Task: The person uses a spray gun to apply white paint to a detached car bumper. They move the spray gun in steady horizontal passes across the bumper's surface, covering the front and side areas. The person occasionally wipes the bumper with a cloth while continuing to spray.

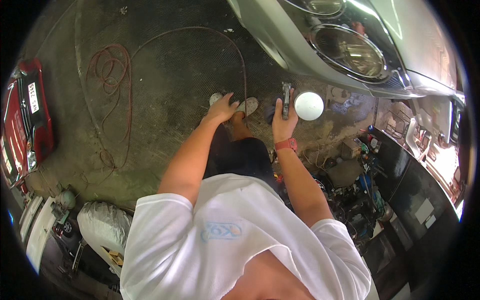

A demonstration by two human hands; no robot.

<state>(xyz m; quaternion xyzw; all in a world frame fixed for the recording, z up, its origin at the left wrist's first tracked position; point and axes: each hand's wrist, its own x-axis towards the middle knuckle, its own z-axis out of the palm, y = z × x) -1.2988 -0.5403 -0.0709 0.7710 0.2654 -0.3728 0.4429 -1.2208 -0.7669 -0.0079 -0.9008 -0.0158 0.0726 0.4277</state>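
My right hand point(286, 122), with a red watch at its wrist, is closed around a grey metal tool that looks like a spray gun point(286, 95). A round white cup or lid point(309, 106) sits right beside the gun; how the two join is hidden. My left hand point(221, 108) hangs free above my shoes, fingers loosely apart and nothing in them. Ahead and to the right of the gun is the front of a silver car point(272, 35), with its headlight point(348, 53) facing me. The gun is apart from the bodywork.
A thin reddish hose point(116, 67) lies coiled on the floor at left and loops over toward my feet. A red bumper point(42, 117) stands at far left. Covered parts point(102, 222) sit at lower left. Tools and clutter point(350, 200) fill the right, beside a dark panel point(400, 170).
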